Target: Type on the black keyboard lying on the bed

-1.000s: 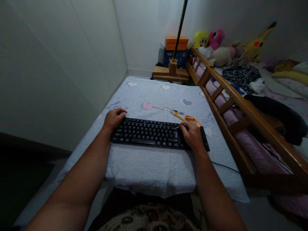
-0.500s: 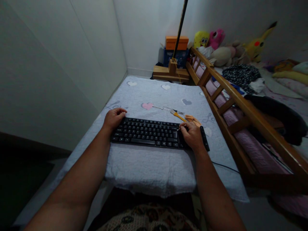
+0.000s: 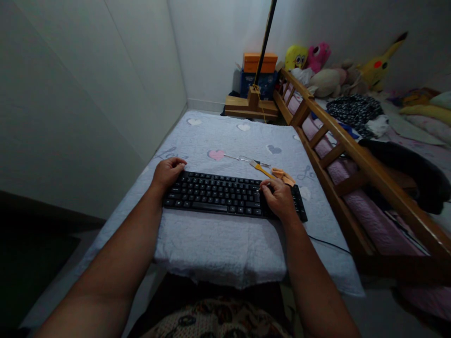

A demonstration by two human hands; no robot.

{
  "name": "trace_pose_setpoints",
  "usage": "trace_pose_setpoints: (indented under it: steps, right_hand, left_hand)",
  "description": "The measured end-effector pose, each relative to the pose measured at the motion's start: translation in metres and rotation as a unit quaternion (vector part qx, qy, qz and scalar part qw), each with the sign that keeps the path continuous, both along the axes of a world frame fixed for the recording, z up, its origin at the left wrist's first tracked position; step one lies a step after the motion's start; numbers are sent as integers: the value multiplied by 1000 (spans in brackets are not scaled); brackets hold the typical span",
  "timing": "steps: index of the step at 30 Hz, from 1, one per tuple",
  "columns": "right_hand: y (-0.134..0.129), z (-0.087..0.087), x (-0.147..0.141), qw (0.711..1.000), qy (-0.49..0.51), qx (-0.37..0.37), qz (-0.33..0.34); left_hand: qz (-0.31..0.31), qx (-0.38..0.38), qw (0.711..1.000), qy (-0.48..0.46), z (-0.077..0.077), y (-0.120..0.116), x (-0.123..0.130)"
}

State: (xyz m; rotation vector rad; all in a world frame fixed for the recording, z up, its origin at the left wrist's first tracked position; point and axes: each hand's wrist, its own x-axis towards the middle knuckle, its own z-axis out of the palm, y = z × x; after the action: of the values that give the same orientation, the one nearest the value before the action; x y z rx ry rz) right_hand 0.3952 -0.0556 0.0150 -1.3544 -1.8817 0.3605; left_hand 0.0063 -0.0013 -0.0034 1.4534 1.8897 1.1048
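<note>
A black keyboard (image 3: 214,193) lies flat across the cloth-covered table. My left hand (image 3: 168,172) is closed at its upper left corner, fingers curled round that end. Over the keys on the right side is my right hand (image 3: 279,196), its thumb and fingers pinched together. Something small and thin seems to be in that pinch, too small to name. Behind the keyboard lie a brush with a yellow handle (image 3: 262,169), a thin wire tool (image 3: 243,159) and a crumpled orange cloth (image 3: 283,175).
A cable (image 3: 331,242) runs from the keyboard's right side to the table edge. Along the right stands a wooden bed rail (image 3: 327,122), with plush toys and clothes behind it. A wooden stand (image 3: 251,105) with a pole and an orange box (image 3: 260,62) are at the back.
My right hand has shifted slightly left over the keys, uncovering more of the keyboard's right end. My left hand and the keyboard stay in place.
</note>
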Motion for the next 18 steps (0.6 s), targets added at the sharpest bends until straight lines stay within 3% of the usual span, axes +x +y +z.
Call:
trace_pose_setpoints:
  steps: [18]
  right_hand:
    - [0, -5, -10, 999, -2, 0, 33]
  left_hand:
    - [-5, -1, 1000, 8, 1, 0, 0]
